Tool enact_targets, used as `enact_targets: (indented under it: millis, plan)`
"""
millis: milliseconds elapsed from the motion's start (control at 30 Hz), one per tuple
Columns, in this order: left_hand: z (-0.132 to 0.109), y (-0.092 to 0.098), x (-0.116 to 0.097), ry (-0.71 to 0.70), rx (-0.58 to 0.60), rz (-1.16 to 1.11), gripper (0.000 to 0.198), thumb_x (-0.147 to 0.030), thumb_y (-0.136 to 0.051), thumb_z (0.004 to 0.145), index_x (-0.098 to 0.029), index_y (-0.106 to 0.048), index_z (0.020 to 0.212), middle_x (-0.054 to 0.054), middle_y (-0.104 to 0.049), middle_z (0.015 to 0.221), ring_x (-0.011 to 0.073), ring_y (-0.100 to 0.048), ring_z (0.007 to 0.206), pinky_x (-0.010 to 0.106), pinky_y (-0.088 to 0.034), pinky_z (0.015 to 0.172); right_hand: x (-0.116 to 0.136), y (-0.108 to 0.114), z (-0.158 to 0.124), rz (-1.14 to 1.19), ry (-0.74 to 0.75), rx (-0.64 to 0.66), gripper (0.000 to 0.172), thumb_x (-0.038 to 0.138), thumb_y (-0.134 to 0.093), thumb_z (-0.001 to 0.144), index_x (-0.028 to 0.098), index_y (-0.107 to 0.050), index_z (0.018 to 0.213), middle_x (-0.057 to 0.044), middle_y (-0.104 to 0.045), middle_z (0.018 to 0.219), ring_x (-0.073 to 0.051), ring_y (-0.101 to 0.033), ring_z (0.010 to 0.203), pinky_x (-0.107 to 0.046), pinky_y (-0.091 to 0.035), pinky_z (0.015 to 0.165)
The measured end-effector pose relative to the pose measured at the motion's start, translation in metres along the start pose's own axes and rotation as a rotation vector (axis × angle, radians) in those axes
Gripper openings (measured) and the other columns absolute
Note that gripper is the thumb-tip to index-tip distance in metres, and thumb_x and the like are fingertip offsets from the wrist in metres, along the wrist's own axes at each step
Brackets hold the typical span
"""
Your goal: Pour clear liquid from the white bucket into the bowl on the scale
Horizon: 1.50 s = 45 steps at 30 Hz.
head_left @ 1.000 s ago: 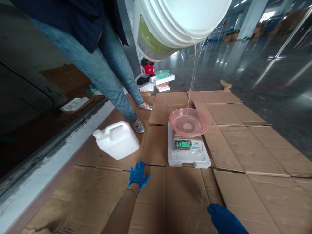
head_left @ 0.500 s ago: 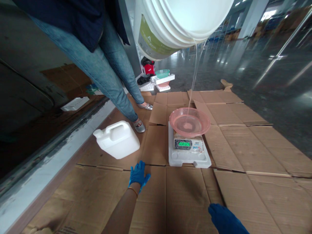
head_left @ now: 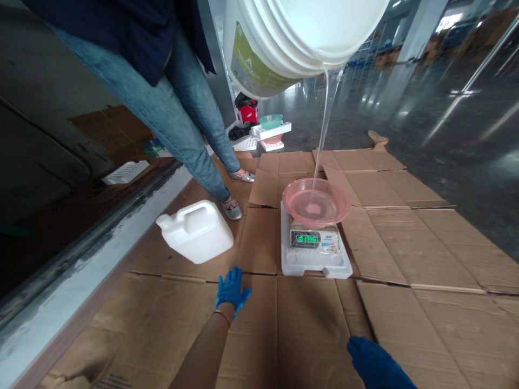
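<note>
A white bucket [head_left: 284,43] with a green label is tilted overhead. A thin clear stream [head_left: 324,119] falls from its rim into a pink basin [head_left: 316,222]. The basin sits on a digital scale [head_left: 314,254] with a lit green display [head_left: 305,238]. A white jerrycan [head_left: 197,231] sits well left of the scale, cap to the left. A co-worker's legs in jeans [head_left: 170,113] stand behind it, in silver shoes [head_left: 233,209]. Further back, a green bowl [head_left: 270,121] rests on white foam boxes [head_left: 271,132] beside a red item [head_left: 247,113]. A white grille panel [head_left: 125,172] lies at left. The polished floor [head_left: 405,119] is glossy and reflective.
</note>
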State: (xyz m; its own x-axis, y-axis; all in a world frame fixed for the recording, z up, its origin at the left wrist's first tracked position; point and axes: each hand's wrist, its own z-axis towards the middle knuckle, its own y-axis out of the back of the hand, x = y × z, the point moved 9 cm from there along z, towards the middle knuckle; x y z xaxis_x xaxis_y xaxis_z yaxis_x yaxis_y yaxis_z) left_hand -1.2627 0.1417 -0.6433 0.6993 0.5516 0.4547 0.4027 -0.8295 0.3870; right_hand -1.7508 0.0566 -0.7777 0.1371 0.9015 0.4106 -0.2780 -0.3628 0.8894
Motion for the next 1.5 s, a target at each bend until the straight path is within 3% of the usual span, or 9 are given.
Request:
enact_targets:
  millis: [300,533,733,967,1167,1300,1500]
  plan:
    - [0.002,-0.003,0.001,-0.003,-0.006,-0.01,0.083,-0.051,-0.044,0.105,-0.013,-0.02,0.174,0.008,-0.01,0.181,0.033,-0.021,0.168,0.062,-0.014,0.139,0.008,0.036,0.041,-0.139,0.145,0.013,0.042,0.017,-0.049,0.082,0.019,-0.079,0.112,-0.012,-0.066,0.127,-0.029,-0.056,0.119,-0.041,-0.047,0.098]
    - [0.001,-0.003,0.001,-0.001,-0.006,-0.006,0.082,-0.051,-0.043,0.105,-0.013,-0.02,0.174,0.008,-0.01,0.181,0.0335,-0.021,0.168,0.062,-0.014,0.139,0.009,0.024,0.039,-0.168,0.097,0.048,0.043,0.015,-0.049,0.083,0.022,-0.081,0.111,-0.011,-0.066,0.128,-0.027,-0.057,0.119,-0.04,-0.053,0.095]
    - [0.001,-0.001,0.001,0.007,-0.004,-0.004,0.082,-0.05,-0.044,0.104,-0.012,-0.022,0.174,0.008,-0.011,0.181,0.034,-0.022,0.168,0.063,-0.015,0.139,0.007,0.036,0.047,-0.147,0.092,0.026,0.04,0.013,-0.05,0.085,0.022,-0.08,0.11,-0.009,-0.066,0.128,-0.025,-0.058,0.118,-0.037,-0.053,0.094]
    - [0.0,0.001,0.0,0.006,-0.003,0.0,0.082,-0.05,-0.043,0.104,-0.013,-0.021,0.174,0.008,-0.01,0.181,0.0333,-0.021,0.168,0.062,-0.013,0.139,0.006,0.031,0.041,-0.097,0.052,-0.014,0.042,0.013,-0.047,0.086,0.02,-0.08,0.11,-0.01,-0.066,0.128,-0.028,-0.054,0.121,-0.041,-0.046,0.1]
    - [0.001,0.002,-0.001,0.001,-0.002,-0.006,0.083,-0.051,-0.043,0.104,-0.013,-0.021,0.174,0.008,-0.01,0.181,0.0338,-0.021,0.168,0.063,-0.013,0.139,0.006,0.025,0.04,-0.122,0.026,0.091,0.044,0.012,-0.051,0.083,0.023,-0.083,0.112,-0.011,-0.066,0.129,-0.03,-0.054,0.121,-0.042,-0.049,0.1]
    - [0.0,0.001,-0.001,0.005,0.002,-0.006,0.084,-0.05,-0.044,0.104,-0.012,-0.02,0.174,0.009,-0.01,0.18,0.0341,-0.021,0.168,0.063,-0.014,0.139,0.004,0.027,0.041,-0.117,-0.001,0.093,0.046,0.013,-0.049,0.088,0.027,-0.083,0.115,-0.008,-0.066,0.131,-0.026,-0.054,0.124,-0.039,-0.049,0.102]
    - [0.001,-0.002,-0.001,0.004,0.003,-0.007,0.083,-0.051,-0.043,0.105,-0.012,-0.021,0.174,0.008,-0.009,0.181,0.034,-0.021,0.168,0.062,-0.013,0.139,0.006,0.028,0.046,-0.146,0.031,0.07,0.045,0.006,-0.049,0.084,0.022,-0.083,0.107,-0.009,-0.068,0.125,-0.027,-0.056,0.117,-0.04,-0.049,0.099]
